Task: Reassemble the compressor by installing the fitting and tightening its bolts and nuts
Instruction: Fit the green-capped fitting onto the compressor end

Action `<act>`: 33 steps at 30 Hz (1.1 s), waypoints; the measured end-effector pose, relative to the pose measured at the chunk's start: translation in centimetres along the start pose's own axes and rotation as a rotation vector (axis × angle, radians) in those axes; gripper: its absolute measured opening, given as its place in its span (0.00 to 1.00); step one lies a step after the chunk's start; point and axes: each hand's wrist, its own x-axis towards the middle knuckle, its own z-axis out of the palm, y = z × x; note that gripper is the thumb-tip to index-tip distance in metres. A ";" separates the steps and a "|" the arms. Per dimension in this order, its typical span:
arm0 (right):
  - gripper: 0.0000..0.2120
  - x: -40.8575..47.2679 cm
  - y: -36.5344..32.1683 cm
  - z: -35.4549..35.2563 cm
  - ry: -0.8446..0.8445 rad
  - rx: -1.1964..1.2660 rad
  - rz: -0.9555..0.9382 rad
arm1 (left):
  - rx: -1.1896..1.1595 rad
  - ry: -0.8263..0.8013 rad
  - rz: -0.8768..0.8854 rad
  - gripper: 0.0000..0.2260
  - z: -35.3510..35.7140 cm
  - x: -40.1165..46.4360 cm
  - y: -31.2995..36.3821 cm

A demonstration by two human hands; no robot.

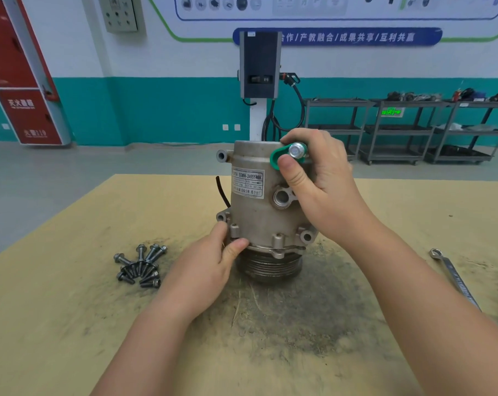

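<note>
Now compressor (259, 207) between hands, right hand (322, 184) pinching fitting (287, 155)

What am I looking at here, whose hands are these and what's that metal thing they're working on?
This is one picture from a camera worn on a person's head, looking down at their own hands. A grey metal compressor stands upright on a tan board-covered table. The left hand steadies its base. The right hand holds a green plastic fitting with a silver bolt against the top. A pile of dark bolts lies to the left, a silver wrench to the right.
</note>
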 end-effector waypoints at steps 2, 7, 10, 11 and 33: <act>0.12 -0.1 0.3 0.0 -0.017 0.071 0.004 | 0.008 0.024 0.018 0.17 0.0 0.0 0.0; 0.07 -0.2 0.8 0.0 -0.008 0.187 0.006 | -0.068 0.094 0.051 0.09 0.9 -0.5 0.3; 0.08 -0.5 0.8 0.0 0.017 0.188 -0.007 | -0.096 0.187 0.054 0.10 1.9 -0.5 0.1; 0.09 -0.6 0.8 0.0 0.026 0.182 -0.010 | -0.103 0.204 0.051 0.10 2.1 -0.4 0.0; 0.08 -3.3 6.9 -9.9 0.004 -0.275 0.692 | 0.646 -0.114 -0.382 0.12 -4.8 2.3 -8.7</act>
